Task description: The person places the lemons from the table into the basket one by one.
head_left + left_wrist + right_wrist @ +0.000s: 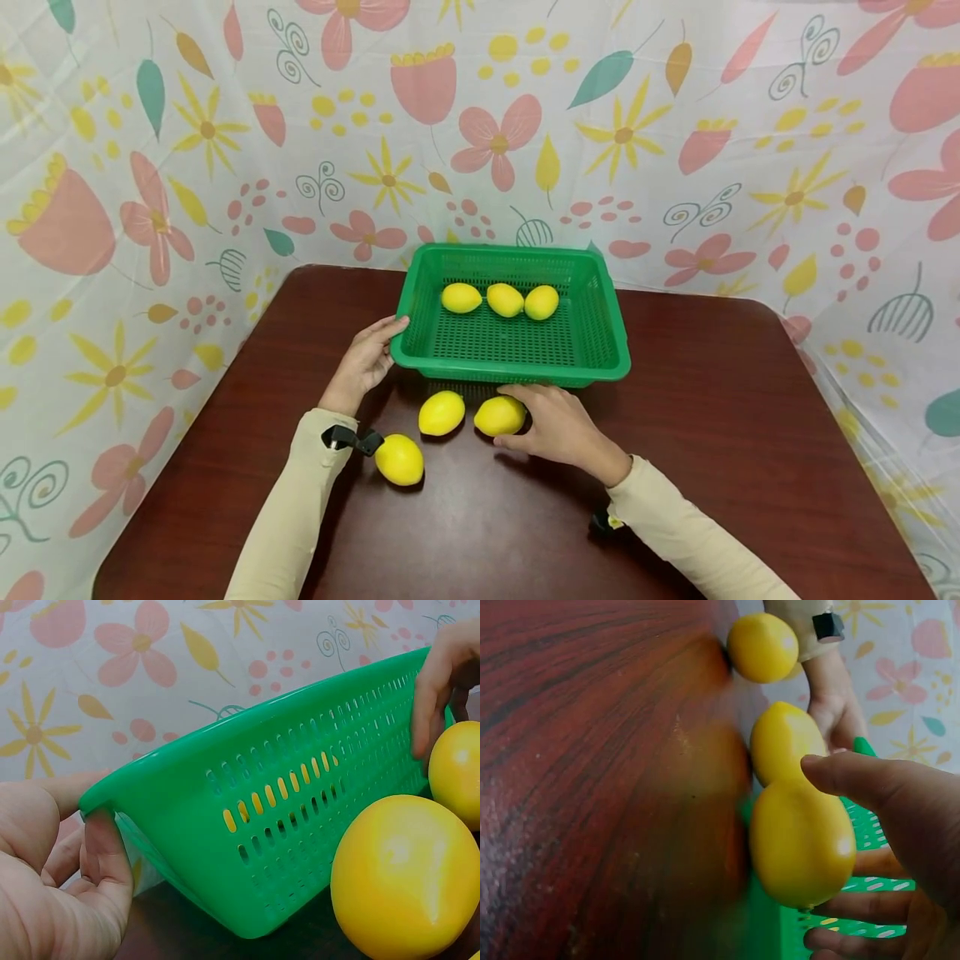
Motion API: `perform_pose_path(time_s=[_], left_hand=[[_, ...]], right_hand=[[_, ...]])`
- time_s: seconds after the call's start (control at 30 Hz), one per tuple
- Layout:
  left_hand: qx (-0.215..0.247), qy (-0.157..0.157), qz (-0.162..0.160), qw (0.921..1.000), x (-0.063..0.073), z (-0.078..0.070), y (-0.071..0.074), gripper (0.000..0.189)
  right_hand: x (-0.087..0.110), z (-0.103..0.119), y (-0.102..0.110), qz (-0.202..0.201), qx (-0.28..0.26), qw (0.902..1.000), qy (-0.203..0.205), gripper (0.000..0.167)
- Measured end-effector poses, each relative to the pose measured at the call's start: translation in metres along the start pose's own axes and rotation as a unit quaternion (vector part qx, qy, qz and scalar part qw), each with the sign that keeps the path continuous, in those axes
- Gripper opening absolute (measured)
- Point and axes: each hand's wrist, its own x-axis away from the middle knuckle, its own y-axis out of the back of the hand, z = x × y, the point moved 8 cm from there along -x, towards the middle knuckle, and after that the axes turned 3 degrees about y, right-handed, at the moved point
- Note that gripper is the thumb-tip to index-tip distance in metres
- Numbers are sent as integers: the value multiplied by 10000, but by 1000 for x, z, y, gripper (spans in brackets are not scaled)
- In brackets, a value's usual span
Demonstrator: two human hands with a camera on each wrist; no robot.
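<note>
My left hand grips the left rim of a green plastic basket, thumb on top and fingers beneath, as the left wrist view shows. Inside the basket lie three yellow lemons, one of them a middle lemon. My right hand reaches around a lemon in front of the basket. Its thumb and fingers are spread apart on either side of that lemon; firm contact cannot be made out. Another lemon lies just left of it, and one more lemon sits near my left wrist.
All this stands on a dark reddish-brown table with rounded corners. A flower-patterned curtain hangs behind and at both sides. Each sleeve cuff carries a small black camera mount, such as the left mount.
</note>
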Motion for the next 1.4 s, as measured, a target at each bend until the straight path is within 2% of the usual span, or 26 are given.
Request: perform_pose_path(time_s=[0.23, 0.47, 0.6, 0.73, 1.13, 1.4], left_hand=[[-26, -71, 51, 10000, 1, 0, -1, 55], [-81, -355, 317, 9988, 4, -2, -3, 61], [-52, -151, 133, 9998, 1, -1, -1, 56], [-25, 10, 29, 10000, -1, 1, 1, 54], [-10, 18, 38, 10000, 1, 1, -1, 54], [28, 11, 54, 10000, 2, 1, -1, 54]], right_hand=[[-4, -4, -9, 59, -209, 9998, 5, 62], [-6, -5, -11, -27, -295, 9995, 48, 59], [-5, -1, -6, -84, -391, 9992, 79, 60], [-2, 6, 3, -109, -490, 9986, 151, 60], [7, 31, 47, 72, -587, 9979, 246, 56], [-1, 36, 80, -125, -688, 9963, 498, 57]])
